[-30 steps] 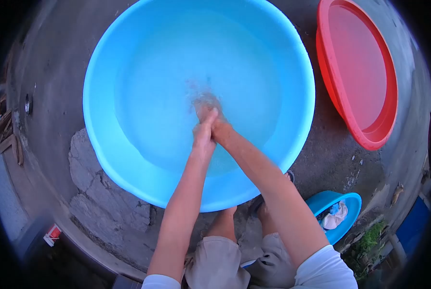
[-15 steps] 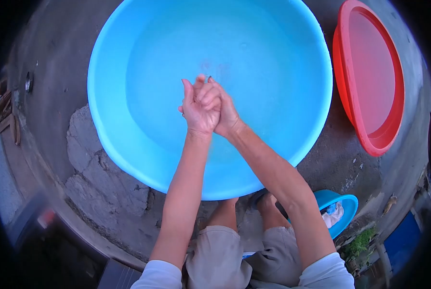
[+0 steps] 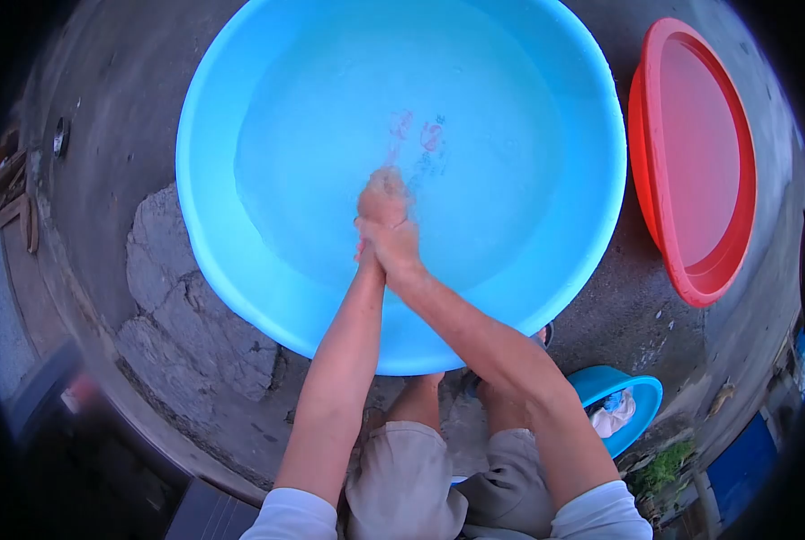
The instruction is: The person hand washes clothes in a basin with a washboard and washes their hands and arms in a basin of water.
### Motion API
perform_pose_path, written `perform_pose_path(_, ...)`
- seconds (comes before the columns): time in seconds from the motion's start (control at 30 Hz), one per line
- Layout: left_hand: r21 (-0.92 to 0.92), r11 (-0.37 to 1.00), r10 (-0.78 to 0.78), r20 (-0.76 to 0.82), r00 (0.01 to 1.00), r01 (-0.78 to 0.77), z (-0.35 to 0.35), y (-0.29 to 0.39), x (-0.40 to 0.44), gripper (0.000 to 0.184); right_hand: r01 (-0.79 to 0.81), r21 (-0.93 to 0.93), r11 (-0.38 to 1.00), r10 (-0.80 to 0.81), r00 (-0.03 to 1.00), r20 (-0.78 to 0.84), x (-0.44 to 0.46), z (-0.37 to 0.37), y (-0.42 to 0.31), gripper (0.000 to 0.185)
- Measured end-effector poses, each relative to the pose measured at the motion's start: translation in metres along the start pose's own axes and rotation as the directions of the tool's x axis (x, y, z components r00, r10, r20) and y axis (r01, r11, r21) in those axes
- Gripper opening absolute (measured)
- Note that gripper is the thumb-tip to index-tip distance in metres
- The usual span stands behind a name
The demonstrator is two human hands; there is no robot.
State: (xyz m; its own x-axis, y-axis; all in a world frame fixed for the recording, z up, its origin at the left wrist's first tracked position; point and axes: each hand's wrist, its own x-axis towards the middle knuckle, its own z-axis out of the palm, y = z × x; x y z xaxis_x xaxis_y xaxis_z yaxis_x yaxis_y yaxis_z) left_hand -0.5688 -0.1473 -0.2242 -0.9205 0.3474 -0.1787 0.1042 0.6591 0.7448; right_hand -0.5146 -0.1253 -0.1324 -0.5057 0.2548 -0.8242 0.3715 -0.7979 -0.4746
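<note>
A large blue basin [image 3: 206, 180] holds clear water, with faint red and dark marks visible on its bottom. My left hand [image 3: 384, 196] is partly under the water near the middle of the basin, its fingers blurred by ripples. Wrapped around my left wrist is my right hand [image 3: 391, 241], its fingers closed on it just above the water. No cloth or other object shows between the two hands.
To the right stands a red basin [image 3: 663, 180] with liquid in it. A small teal basin [image 3: 647, 405] with cloths [image 3: 615, 414] sits by my right leg. Rough stone [image 3: 195, 333] lies at lower left, and green plants [image 3: 663, 468] grow at lower right.
From being clasped together above the water, my hands have moved down; my left hand is now in the water and my right hand has shifted to the left wrist.
</note>
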Motion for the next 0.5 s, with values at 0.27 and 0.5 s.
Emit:
perform_pose_path(0.27,0.459,0.805,0.087,0.534,0.841,-0.375,-0.003,0.019,-0.014,0.023,0.040,-0.204,0.978,-0.118,0.914,-0.389,0.087,-0.059,0.005,0.030)
perform_pose_path(0.5,-0.667,-0.291,-0.088,0.733,0.675,0.686,-0.016,0.041,0.001,0.046,0.018,0.453,0.891,-0.140,0.962,0.236,0.077,-0.069,-0.047,0.024)
